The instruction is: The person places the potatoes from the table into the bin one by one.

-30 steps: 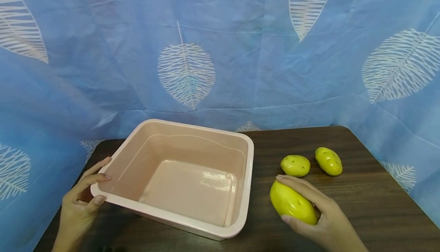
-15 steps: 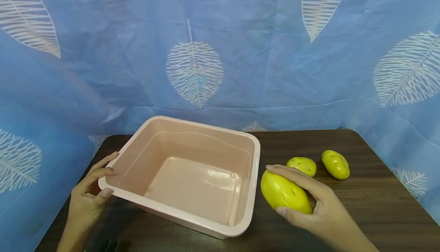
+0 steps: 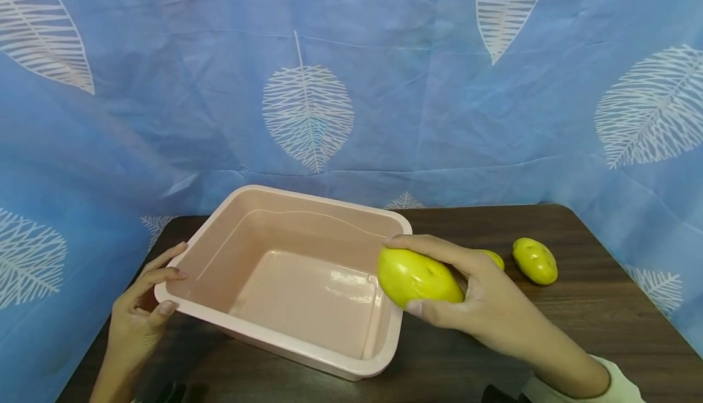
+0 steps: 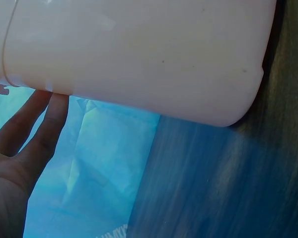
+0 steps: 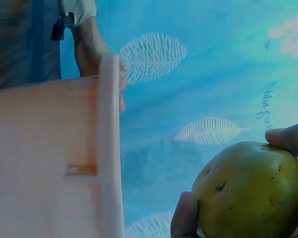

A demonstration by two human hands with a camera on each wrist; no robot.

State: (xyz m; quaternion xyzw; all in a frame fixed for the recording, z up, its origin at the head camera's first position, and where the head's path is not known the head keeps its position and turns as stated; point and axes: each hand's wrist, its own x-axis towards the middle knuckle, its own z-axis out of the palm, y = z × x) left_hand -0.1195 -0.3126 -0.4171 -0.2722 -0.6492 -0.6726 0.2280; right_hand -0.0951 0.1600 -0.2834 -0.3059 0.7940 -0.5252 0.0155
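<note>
A pale pink plastic basin (image 3: 307, 302) stands on the left part of the table, hollow and with nothing inside. At its left corner, my left hand (image 3: 134, 314) grips the rim between thumb and fingers; in the left wrist view the fingers (image 4: 53, 116) reach the outside of the basin wall (image 4: 139, 54). My right hand (image 3: 489, 302) holds a large yellow potato (image 3: 417, 278), which overlaps the basin's right rim in the head view. From the right wrist, the potato (image 5: 248, 193) shows dimples and dark specks, with fingertips pressed on its sides.
Behind my right hand a smaller yellow potato (image 3: 492, 259) is mostly hidden. Another potato (image 3: 534, 261) lies to its right on the dark wooden table (image 3: 598, 323). A blue curtain (image 3: 384, 98) with white leaf prints hangs behind the table.
The right hand has lifted the large potato and carried it left and up, from the table to the basin's right rim. The left hand keeps its grip on the basin.
</note>
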